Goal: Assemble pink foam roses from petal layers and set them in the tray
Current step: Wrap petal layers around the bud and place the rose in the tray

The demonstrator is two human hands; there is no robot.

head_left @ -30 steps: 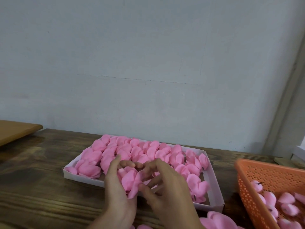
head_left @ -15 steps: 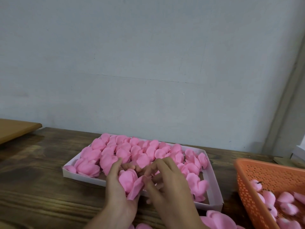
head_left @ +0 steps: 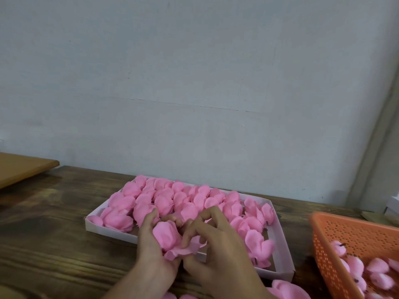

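A: What's nearest?

B: Loose pink petals (head_left: 287, 290) at the bottom edge, on the tabletop (head_left: 54, 244). Just past them, both hands meet over the near rim of the tray (head_left: 108, 229).

A: And each grip?

B: The left hand (head_left: 149, 251) cups a rose (head_left: 167, 234), with its fingers curled round the far side. The right hand (head_left: 218, 251) pinches a petal layer (head_left: 174, 254) under the rose, fingertips bent in against it. Both grips are closed on foam, so neither is free.

A: Which way does the rose point?

B: Bud up and tipped a little toward the camera, I'd say, with the layer flaring beneath it. The stem end is hidden.

A: Where does it go?

B: The tray lies straight beyond the hands, its long side running left to right. Finished roses (head_left: 164, 201) fill most of it, and bare floor shows plainly at the near right corner. That gap is to the right of the rose and nearer the right hand, though the left holds the bud. My guess is that the layer gets seated first, then a short carry rightward.

A: Further out?

B: An orange basket (head_left: 349, 229) on the right with buds (head_left: 375, 266) inside, well apart from the hands. There's a tan board (head_left: 21, 169) far left and the wall (head_left: 194, 83) behind.
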